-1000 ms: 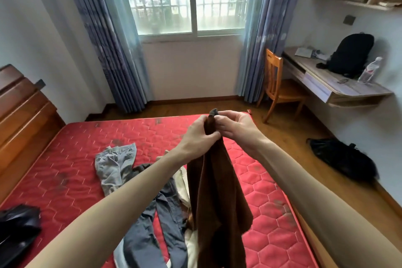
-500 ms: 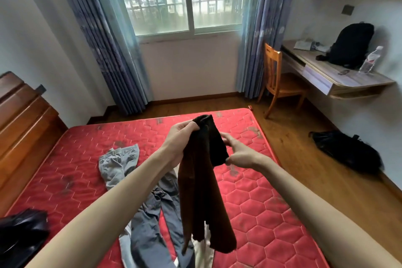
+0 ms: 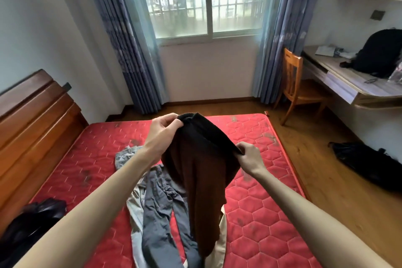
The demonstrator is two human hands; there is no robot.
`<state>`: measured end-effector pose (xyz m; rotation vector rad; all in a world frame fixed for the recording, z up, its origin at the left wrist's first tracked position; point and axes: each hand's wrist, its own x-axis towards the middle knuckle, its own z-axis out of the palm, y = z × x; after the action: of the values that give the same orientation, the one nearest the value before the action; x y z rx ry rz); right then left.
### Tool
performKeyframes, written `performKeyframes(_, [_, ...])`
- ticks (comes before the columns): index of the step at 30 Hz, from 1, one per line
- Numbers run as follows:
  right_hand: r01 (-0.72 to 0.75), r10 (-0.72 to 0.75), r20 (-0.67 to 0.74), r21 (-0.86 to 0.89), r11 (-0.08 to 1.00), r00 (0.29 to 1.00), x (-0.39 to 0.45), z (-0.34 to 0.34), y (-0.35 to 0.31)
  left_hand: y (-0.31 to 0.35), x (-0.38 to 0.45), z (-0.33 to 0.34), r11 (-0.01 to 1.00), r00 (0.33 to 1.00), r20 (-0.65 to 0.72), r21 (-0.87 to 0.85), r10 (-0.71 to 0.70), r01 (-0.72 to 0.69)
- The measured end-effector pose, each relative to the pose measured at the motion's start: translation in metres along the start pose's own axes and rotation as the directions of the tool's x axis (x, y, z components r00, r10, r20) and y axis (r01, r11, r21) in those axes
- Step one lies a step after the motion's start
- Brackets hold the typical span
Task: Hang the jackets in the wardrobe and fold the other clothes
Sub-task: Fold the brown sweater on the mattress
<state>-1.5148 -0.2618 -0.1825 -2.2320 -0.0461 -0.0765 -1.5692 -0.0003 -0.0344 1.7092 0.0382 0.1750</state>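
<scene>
Since a moment ago both hands have drawn apart, spreading the waistband of the dark brown knit garment (image 3: 200, 172) above the red quilted mattress (image 3: 256, 213). Her left hand (image 3: 162, 131) pinches its upper corner; grey trousers (image 3: 161, 213) lie crumpled beneath; the right hand (image 3: 250, 158) pinches the lower corner.

Both arms reach forward, left hand (image 3: 164, 129) raised, right hand (image 3: 250, 158) lower, fingers pinched.
</scene>
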Motion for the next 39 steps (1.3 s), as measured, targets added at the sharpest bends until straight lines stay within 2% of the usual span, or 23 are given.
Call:
performKeyframes(3, [-0.055, 0.057, -0.002, 0.185, 0.981, 0.998, 0.006, -0.012, -0.009, -0.009, 0.010, -0.016, 0.983, 0.998, -0.032, 0.174, 0.063, -0.056])
performKeyframes(6, [-0.031, 0.015, 0.071, 0.233, 0.972, 0.997, 0.013, -0.028, -0.014, -0.019, 0.021, -0.037, 0.948, 0.997, -0.002, 0.311, 0.079, -0.074])
performKeyframes(8, [0.054, -0.086, 0.165, 0.189, 0.980, 0.982, 0.015, -0.047, -0.019, -0.027, 0.026, -0.050, 0.923, 0.997, 0.023, 0.375, 0.079, -0.082])
performKeyframes(11, [0.237, -0.235, 0.380, 0.042, 0.971, 0.895, 0.016, -0.076, -0.031, -0.035, 0.027, -0.063, 0.930, 0.998, 0.036, 0.362, 0.053, -0.063])
performKeyframes(14, [0.499, -0.354, 0.479, -0.216, 0.840, 0.803, 0.017, -0.095, -0.041, -0.033, 0.024, -0.070, 0.946, 0.997, 0.062, 0.318, 0.038, -0.056])
performKeyframes(16, [0.574, -0.410, 0.485, -0.257, 0.778, 0.773, 0.018, -0.104, -0.046, -0.027, 0.023, -0.073, 0.948, 0.996, 0.084, 0.312, 0.040, -0.064])
performKeyframes(22, [0.670, -0.591, 0.368, -0.134, 0.730, 0.718, 0.018, -0.122, -0.059, -0.010, 0.020, -0.074, 0.952, 0.992, 0.094, 0.287, 0.085, -0.108])
performKeyframes(25, [0.568, -0.521, 0.369, -0.025, 0.822, 0.770, 0.009, -0.132, -0.073, -0.006, 0.020, -0.073, 0.958, 0.991, 0.103, 0.263, 0.087, -0.112])
performKeyframes(27, [0.417, -0.396, 0.484, 0.070, 0.906, 0.780, 0.004, -0.142, -0.084, -0.006, 0.020, -0.071, 0.964, 0.991, 0.103, 0.245, 0.081, -0.104])
performKeyframes(29, [0.141, -0.237, 0.641, 0.198, 0.970, 0.730, 0.003, -0.157, -0.088, -0.005, 0.020, -0.068, 0.971, 0.992, 0.102, 0.221, 0.070, -0.091])
performKeyframes(31, [-0.133, -0.144, 0.717, 0.315, 0.940, 0.682, 0.004, -0.168, -0.085, -0.004, 0.020, -0.065, 0.974, 0.991, 0.113, 0.210, 0.065, -0.088])
performKeyframes(32, [-0.170, -0.137, 0.687, 0.360, 0.917, 0.714, 0.006, -0.170, -0.082, -0.004, 0.020, -0.064, 0.974, 0.990, 0.122, 0.210, 0.065, -0.090])
performKeyframes(33, [-0.146, -0.141, 0.609, 0.397, 0.906, 0.781, 0.008, -0.168, -0.079, -0.004, 0.021, -0.063, 0.973, 0.989, 0.132, 0.212, 0.068, -0.095])
performKeyframes(35, [0.030, -0.182, 0.327, 0.421, 0.907, 0.928, 0.012, -0.162, -0.075, -0.005, 0.021, -0.059, 0.966, 0.985, 0.157, 0.232, 0.075, -0.111])
performKeyframes(37, [0.211, -0.265, 0.097, 0.377, 0.902, 0.959, 0.014, -0.159, -0.076, -0.005, 0.020, -0.054, 0.955, 0.978, 0.187, 0.261, 0.093, -0.140])
performKeyframes(39, [0.359, -0.370, -0.004, 0.254, 0.898, 0.929, 0.015, -0.159, -0.078, -0.005, 0.021, -0.050, 0.940, 0.970, 0.208, 0.290, 0.123, -0.182])
